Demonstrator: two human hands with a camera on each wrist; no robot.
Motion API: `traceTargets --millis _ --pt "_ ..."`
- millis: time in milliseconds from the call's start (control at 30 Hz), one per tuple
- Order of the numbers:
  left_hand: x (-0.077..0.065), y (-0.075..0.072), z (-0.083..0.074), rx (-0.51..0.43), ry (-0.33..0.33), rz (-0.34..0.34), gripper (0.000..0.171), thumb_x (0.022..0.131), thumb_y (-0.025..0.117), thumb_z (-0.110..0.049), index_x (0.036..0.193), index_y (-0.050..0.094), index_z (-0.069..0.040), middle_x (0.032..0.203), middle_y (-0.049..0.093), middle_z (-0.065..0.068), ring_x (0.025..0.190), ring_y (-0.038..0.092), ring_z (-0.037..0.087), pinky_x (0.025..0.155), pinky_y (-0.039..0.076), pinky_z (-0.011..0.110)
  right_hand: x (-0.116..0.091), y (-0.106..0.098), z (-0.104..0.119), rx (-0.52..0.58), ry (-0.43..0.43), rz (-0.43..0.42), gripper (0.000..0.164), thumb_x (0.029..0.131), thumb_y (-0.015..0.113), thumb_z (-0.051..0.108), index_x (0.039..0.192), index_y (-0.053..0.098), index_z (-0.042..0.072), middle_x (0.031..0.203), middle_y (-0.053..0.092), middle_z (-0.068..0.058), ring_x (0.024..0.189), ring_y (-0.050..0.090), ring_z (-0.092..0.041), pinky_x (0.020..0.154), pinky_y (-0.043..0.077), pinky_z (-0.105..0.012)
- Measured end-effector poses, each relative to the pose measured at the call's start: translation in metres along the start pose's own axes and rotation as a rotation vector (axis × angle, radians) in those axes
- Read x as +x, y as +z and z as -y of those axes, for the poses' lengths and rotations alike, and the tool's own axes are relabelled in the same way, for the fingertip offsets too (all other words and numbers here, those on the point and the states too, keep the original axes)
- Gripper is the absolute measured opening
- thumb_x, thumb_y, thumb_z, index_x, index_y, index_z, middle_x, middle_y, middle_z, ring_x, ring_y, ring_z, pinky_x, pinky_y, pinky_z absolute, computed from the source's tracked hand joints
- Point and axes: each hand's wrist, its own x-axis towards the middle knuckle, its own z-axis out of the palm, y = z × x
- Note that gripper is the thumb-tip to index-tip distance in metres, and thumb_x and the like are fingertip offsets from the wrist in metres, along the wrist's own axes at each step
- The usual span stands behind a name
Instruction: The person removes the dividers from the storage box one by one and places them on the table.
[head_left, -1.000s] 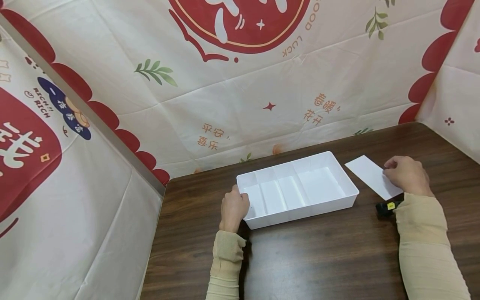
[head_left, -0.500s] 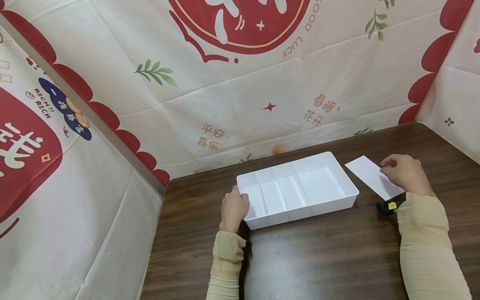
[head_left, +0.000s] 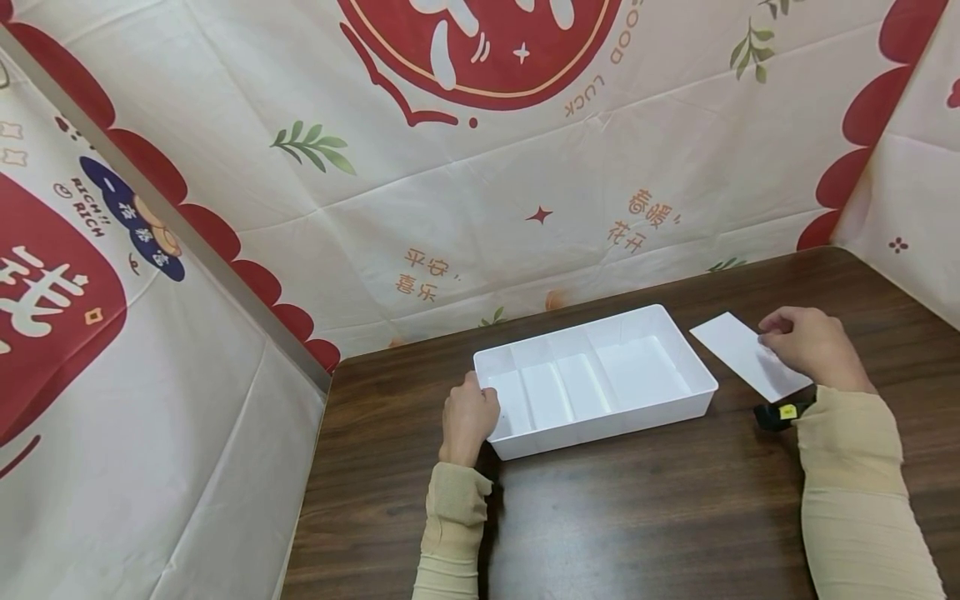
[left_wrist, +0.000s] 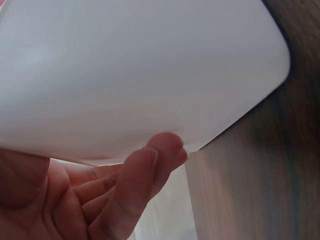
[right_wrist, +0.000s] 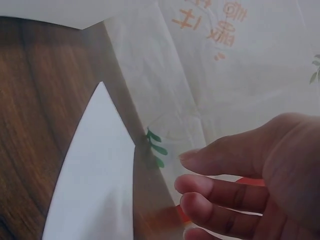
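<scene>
A shallow white plastic tray (head_left: 600,429), split into several compartments by low dividers, sits on the brown wooden table. My left hand (head_left: 469,419) grips its left end; in the left wrist view the thumb and fingers (left_wrist: 131,182) lie at the tray's edge. To the tray's right, a thin white rectangular sheet (head_left: 738,350) lies flat, apart from it. Over the sheet's right part is my right hand (head_left: 813,343). Its fingers are loosely bent, and the right wrist view shows a gap between thumb and fingertips (right_wrist: 195,186) with nothing held.
A black wrist strap or device with a yellow label (head_left: 786,412) shows beneath the right cuff. Printed cloth (head_left: 480,208) hangs behind the table (head_left: 637,517) and along its left side. The table's back edge runs just beyond the tray.
My right hand has shifted slightly left and away over the sheet, uncovering a bit more of its near right corner. The left hand and tray stay put.
</scene>
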Motion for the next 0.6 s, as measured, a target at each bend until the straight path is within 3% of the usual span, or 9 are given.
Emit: traceTargets --millis 333,600 --pt "0.001 0.002 0.001 0.005 -0.007 -0.006 0.036 0.090 0.045 -0.020 0.118 0.054 0.002 0.078 0.063 0.016 0.056 0.053 0.019 0.047 0.040 0.033 -0.004 -0.006 0.013 -0.019 -0.049 -0.038 0.033 0.089 0.059 0.018 0.112 0.056 -0.005 0.101 0.055 -0.030 0.086 0.047 -0.040 0.063 0.044 -0.047" --pt "0.001 -0.001 -0.001 0.005 0.005 -0.009 0.036 0.090 0.046 -0.019 0.116 0.055 0.003 0.077 0.063 0.017 0.057 0.053 0.020 0.048 0.041 0.034 -0.011 -0.012 0.035 -0.027 -0.106 -0.101 0.030 0.087 0.061 0.018 0.109 0.059 -0.002 0.097 0.059 -0.027 0.084 0.051 -0.037 0.060 0.045 -0.042"
